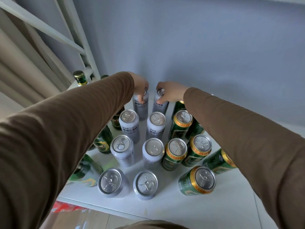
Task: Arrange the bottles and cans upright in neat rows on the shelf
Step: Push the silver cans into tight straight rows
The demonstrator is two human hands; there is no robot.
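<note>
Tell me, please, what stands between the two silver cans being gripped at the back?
Nothing: in the head view only a bare gap separates the left-hand silver can from the right-hand silver can.

Silver cans (129,122) are being kept upright in two columns on the white shelf (171,205); green-and-gold cans (176,152) are standing just right of them, green glass bottles (80,78) at left.
</note>
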